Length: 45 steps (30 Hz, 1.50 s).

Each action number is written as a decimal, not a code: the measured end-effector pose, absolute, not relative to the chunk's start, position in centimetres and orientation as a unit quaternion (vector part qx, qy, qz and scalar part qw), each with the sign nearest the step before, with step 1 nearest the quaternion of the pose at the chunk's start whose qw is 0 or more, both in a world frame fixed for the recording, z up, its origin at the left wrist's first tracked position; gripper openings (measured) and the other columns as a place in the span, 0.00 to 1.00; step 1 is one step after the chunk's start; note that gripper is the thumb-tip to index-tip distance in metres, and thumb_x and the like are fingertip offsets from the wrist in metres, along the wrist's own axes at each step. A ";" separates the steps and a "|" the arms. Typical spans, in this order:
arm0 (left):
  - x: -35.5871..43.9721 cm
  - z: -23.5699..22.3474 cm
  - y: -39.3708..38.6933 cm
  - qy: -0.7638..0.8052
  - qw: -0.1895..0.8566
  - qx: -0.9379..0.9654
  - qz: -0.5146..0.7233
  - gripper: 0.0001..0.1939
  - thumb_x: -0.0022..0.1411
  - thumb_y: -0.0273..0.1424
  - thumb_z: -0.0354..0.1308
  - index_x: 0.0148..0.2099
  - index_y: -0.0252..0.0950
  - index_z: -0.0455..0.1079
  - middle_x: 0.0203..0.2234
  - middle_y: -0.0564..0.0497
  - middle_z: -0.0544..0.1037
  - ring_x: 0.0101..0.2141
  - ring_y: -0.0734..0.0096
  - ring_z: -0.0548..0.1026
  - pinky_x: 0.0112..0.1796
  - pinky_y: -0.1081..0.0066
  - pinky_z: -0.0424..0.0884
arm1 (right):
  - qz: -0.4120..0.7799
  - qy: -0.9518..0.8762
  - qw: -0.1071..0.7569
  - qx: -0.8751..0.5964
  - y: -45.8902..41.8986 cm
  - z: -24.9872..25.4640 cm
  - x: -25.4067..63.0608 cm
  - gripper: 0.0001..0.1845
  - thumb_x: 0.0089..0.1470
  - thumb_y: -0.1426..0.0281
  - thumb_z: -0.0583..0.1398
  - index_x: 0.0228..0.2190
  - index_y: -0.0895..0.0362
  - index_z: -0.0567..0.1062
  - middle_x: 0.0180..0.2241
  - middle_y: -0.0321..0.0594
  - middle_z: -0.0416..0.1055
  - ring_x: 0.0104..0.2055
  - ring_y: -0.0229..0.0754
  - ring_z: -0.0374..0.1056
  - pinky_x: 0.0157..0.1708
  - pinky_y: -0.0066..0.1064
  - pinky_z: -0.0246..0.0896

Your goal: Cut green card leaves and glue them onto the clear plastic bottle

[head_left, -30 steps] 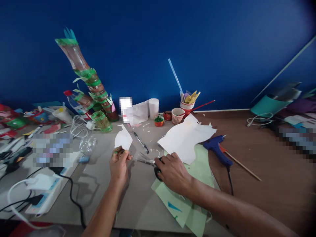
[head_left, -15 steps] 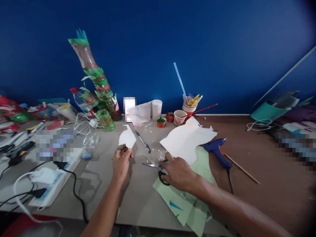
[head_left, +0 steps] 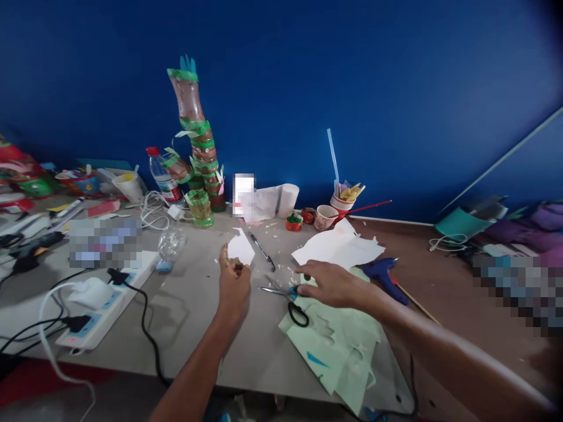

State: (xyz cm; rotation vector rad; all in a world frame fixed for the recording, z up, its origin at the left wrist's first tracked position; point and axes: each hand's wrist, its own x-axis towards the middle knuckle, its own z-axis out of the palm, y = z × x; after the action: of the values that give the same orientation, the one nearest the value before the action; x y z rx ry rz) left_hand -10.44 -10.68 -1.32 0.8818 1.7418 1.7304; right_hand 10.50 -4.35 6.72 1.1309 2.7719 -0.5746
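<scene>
Apparently, scissors work at the table, with the right hand loosely over the handles.
The scissors (head_left: 285, 292) lie with blades parted on the table (head_left: 189, 328), one black loop beside the pale green sheets (head_left: 305, 340). The right hand (head_left: 329, 285) has its thumb and forefinger apart near the other handle; contact cannot be told. The left hand (head_left: 234, 287) is half curled, forefinger raised, just this side of the small white paper piece (head_left: 241, 249); whether it pinches anything is unclear. The step in hand seems to be handling the scissors, either taking or leaving them. Gripping them would call for fingers through the loops; the thin paper, for a fingertip lift.
</scene>
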 end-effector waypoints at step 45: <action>-11.3 -4.5 -9.7 0.671 0.090 0.537 0.504 0.23 0.53 0.25 0.54 0.54 0.35 0.66 0.48 0.38 0.73 0.52 0.51 0.68 0.53 0.51 0.62 | -0.088 0.923 -0.079 0.367 -2.2 -0.1 3.1 0.16 0.51 0.79 0.54 0.43 0.61 0.70 0.42 0.51 0.72 0.45 0.47 0.68 0.44 0.33 0.60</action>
State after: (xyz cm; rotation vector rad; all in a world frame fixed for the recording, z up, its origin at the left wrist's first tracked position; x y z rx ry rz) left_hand -11.33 -9.66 -4.47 1.5957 1.9935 1.4989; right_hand 3.12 -2.21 -0.07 1.2148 3.0546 -0.2922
